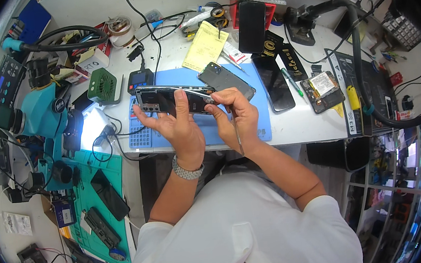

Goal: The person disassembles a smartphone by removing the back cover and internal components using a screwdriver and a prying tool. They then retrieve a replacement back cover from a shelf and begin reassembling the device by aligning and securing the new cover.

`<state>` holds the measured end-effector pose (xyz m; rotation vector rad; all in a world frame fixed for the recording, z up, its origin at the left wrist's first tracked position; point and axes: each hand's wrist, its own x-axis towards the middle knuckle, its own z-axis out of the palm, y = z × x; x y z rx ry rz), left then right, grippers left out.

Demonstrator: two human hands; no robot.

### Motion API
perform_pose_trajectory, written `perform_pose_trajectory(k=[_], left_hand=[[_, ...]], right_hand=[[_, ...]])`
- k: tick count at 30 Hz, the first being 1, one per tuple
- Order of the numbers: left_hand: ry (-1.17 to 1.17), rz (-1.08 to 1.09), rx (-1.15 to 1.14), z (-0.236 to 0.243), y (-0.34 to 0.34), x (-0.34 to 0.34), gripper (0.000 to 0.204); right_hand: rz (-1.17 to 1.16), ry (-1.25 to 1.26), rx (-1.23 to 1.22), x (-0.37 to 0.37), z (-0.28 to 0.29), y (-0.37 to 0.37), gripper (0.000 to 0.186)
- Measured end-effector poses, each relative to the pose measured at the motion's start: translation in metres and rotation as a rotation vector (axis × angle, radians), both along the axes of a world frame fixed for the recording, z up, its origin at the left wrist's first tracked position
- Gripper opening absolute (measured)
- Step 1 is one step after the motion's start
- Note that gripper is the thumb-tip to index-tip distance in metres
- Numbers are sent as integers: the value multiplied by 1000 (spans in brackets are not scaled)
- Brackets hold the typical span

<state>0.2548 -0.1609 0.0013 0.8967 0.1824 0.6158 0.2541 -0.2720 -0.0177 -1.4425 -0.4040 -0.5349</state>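
My left hand (182, 134) is closed around an opened smartphone (158, 99), its thumb pressed over the exposed inside and its fingers beneath. The phone is held lengthwise above a blue work mat (262, 121), with dark internal parts and a silvery edge showing. My right hand (242, 120) pinches near the phone's right end, and a thin metal tool (238, 134) lies in the same hand, pointing down toward the wrist. Whether the tool is a pry tool or tweezers I cannot make out. Just behind the phone, a grey phone back cover (220, 79) rests on the mat.
Right of the mat lie a black phone (273, 84), a green pen (292, 83) and an opened phone (322, 91). A teal microscope (47, 115) stands at left, beside a green box-shaped device (102, 86). Behind are a yellow paper (205, 45) and a propped phone (251, 27).
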Motion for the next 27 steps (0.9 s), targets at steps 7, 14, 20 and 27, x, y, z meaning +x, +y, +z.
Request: perform_pose_trajectory(k=[7,14,20,27], left_hand=[[128,-54,-67,14,2,3,114],[18,44,-6,6,0,5,115],[9,130,112,-5,3,8,121],[5,227,258,-4,5,5,112]], right_hand=[[49,-26,-12,-11,5,-3,25],[60,21,71,-24,3,1,27],[59,50,54,-28,2,-1,30],[95,132,115,-30,-1,1,30]])
